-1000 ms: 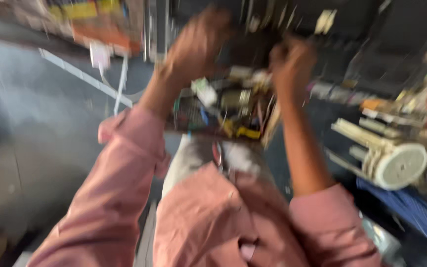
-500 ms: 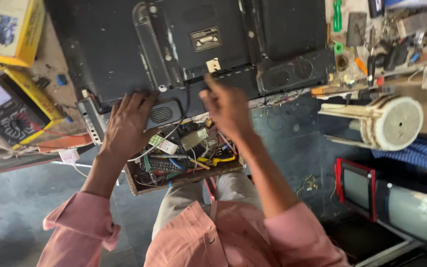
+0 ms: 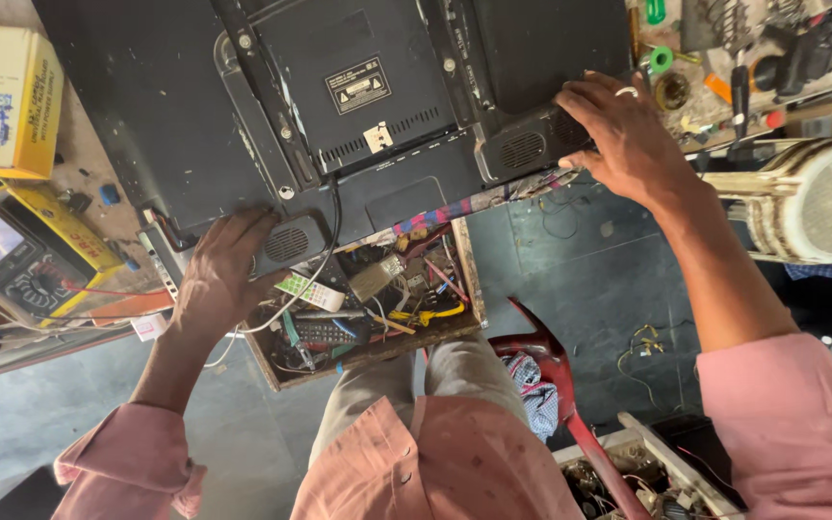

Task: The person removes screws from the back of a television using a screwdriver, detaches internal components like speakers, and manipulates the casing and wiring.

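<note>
Cluttered tabletop (image 3: 89, 207) carries a black flat television (image 3: 339, 106) lying face down, a yellow meter (image 3: 21, 255) and yellow box (image 3: 7, 101) at its left, small tools (image 3: 753, 67) scattered at right.

We've got open floor (image 3: 618, 299) at 4 o'clock; the cluttered parts tray (image 3: 377, 308) blocks us below the flat TV (image 3: 272, 106), a yellow meter (image 3: 16, 255) at 9, a white spool (image 3: 820, 202) at 3.

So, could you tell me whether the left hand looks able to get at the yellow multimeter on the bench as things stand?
Probably yes. The left hand rests on the near corner of the black television back, and the yellow multimeter lies just beyond it on the same side, with only loose wires between them and nothing covering it.
</note>
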